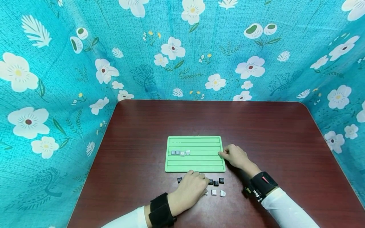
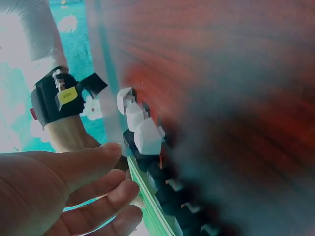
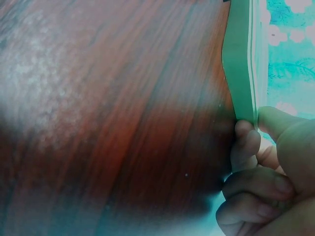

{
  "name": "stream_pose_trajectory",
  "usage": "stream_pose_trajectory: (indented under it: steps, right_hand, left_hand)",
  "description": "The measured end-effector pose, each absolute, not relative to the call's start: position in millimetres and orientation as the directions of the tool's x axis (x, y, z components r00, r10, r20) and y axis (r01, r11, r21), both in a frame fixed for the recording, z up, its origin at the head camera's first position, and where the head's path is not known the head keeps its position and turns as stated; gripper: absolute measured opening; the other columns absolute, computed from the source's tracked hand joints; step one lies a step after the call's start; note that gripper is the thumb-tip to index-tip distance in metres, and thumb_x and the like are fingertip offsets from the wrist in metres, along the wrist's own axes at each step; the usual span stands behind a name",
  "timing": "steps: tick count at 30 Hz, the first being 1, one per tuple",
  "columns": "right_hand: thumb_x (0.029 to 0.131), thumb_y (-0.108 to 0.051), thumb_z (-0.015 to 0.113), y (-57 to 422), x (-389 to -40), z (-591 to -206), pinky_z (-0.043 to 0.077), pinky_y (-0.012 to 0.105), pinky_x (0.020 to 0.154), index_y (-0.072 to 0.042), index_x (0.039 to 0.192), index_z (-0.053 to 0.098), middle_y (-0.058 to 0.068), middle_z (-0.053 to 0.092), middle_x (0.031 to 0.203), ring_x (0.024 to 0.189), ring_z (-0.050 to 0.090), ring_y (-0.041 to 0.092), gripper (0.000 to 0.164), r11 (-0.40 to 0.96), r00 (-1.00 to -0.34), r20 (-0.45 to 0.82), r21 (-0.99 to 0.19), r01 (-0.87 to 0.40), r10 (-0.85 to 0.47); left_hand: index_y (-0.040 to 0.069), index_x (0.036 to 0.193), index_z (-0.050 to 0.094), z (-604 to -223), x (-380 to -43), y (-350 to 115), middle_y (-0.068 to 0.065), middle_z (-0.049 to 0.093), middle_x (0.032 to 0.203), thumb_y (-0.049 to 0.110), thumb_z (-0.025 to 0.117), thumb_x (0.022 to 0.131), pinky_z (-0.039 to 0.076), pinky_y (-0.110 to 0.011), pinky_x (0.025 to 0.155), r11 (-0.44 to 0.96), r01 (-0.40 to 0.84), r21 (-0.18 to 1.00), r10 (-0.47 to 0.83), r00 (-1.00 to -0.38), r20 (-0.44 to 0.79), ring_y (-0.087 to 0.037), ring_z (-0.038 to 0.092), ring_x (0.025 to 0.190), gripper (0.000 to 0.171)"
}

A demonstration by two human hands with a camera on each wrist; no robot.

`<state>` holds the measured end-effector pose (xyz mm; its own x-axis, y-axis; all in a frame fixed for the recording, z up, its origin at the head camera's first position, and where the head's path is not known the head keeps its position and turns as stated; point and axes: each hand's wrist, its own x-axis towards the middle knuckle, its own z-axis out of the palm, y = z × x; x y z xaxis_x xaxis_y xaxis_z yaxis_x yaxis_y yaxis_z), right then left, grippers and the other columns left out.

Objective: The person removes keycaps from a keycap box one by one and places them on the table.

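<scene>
The green grooved board lies on the table, with a short row of light grey and white keycaps at its left. My right hand pinches the board's right edge. In the right wrist view the thumb is at the board's upper face and curled fingers are at its side. My left hand is over the loose keycaps in front of the board, hiding some of them. Its thumb and loosely bent fingers show nothing between them, close beside a white keycap and black keycaps.
Near the left hand, black keycaps form one row, with white keycaps in a second row nearer me. The dark red-brown wooden table meets a blue floral curtain at the back and sides. Both wrists wear black straps.
</scene>
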<state>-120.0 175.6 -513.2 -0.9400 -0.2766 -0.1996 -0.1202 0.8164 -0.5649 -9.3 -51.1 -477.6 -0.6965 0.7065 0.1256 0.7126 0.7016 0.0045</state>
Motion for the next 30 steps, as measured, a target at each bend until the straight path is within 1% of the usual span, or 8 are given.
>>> stream_pose_trajectory:
  steps: [5, 11, 18, 20, 25, 30]
  right_hand:
    - [0.089, -0.039, 0.058, 175.5, -120.8, -513.4, 0.016, 0.026, 0.043, -0.016, 0.054, 0.041, -0.007, 0.028, 0.048, 0.042, 0.027, 0.012, 0.046, 0.822, -0.943, -0.199, -0.558, -0.116, -0.268]
    - [0.089, -0.039, 0.058, 175.8, -120.9, -513.9, 0.017, 0.026, 0.043, -0.016, 0.054, 0.041, -0.007, 0.029, 0.048, 0.042, 0.028, 0.012, 0.045, 0.818, -0.942, -0.195, -0.562, -0.12, -0.273]
    - [0.089, -0.039, 0.058, 176.2, -120.1, -515.3, 0.017, 0.026, 0.043, -0.016, 0.055, 0.042, -0.007, 0.03, 0.048, 0.043, 0.029, 0.012, 0.045, 0.822, -0.941, -0.203, -0.558, -0.115, -0.27]
    - [0.089, -0.04, 0.058, 176.2, -119.9, -515.6, 0.018, 0.026, 0.043, -0.016, 0.055, 0.042, -0.007, 0.03, 0.048, 0.043, 0.029, 0.012, 0.045, 0.824, -0.941, -0.204, -0.556, -0.114, -0.269]
    - [0.089, -0.039, 0.058, 175.6, -119.9, -514.9, 0.017, 0.026, 0.043, -0.016, 0.054, 0.042, -0.007, 0.03, 0.048, 0.043, 0.028, 0.012, 0.045, 0.817, -0.941, -0.197, -0.564, -0.12, -0.274]
    - [0.089, -0.039, 0.058, 176.0, -119.8, -514.9, 0.016, 0.026, 0.043, -0.016, 0.055, 0.041, -0.007, 0.029, 0.049, 0.043, 0.026, 0.012, 0.045, 0.815, -0.941, -0.198, -0.567, -0.12, -0.276]
  left_hand:
    - [0.021, 0.085, 0.067, -474.4, -15.2, -55.1, 0.008, 0.061, 0.077, 0.037, 0.068, 0.08, 0.04, -0.026, 0.062, 0.713, 0.701, 0.016, 0.692, -0.707, 0.149, -0.01, 0.056, 0.07, 0.017]
    - [0.02, 0.088, 0.068, -469.5, -22.2, -58.7, 0.008, 0.064, 0.082, 0.038, 0.066, 0.082, 0.041, -0.026, 0.064, 0.737, 0.675, 0.041, 0.661, -0.732, 0.164, -0.01, 0.057, 0.073, 0.019]
    - [0.019, 0.086, 0.066, -469.7, -32.7, -63.2, 0.006, 0.063, 0.082, 0.033, 0.064, 0.083, 0.041, -0.027, 0.062, 0.764, 0.643, 0.06, 0.621, -0.756, 0.206, -0.012, 0.056, 0.072, 0.014]
    - [0.018, 0.087, 0.067, -469.7, -35.9, -64.1, 0.006, 0.063, 0.083, 0.033, 0.065, 0.083, 0.041, -0.027, 0.062, 0.771, 0.633, 0.066, 0.61, -0.765, 0.208, -0.012, 0.056, 0.073, 0.015]
    - [0.018, 0.095, 0.069, -468.6, -43.6, -66.0, 0.005, 0.065, 0.089, 0.037, 0.066, 0.082, 0.044, -0.028, 0.066, 0.794, 0.605, 0.068, 0.583, -0.788, 0.201, -0.013, 0.058, 0.079, 0.024]
    - [0.017, 0.096, 0.07, -471.1, -50.6, -68.9, 0.005, 0.065, 0.09, 0.035, 0.066, 0.082, 0.045, -0.029, 0.066, 0.805, 0.587, 0.088, 0.561, -0.8, 0.211, -0.013, 0.058, 0.079, 0.022]
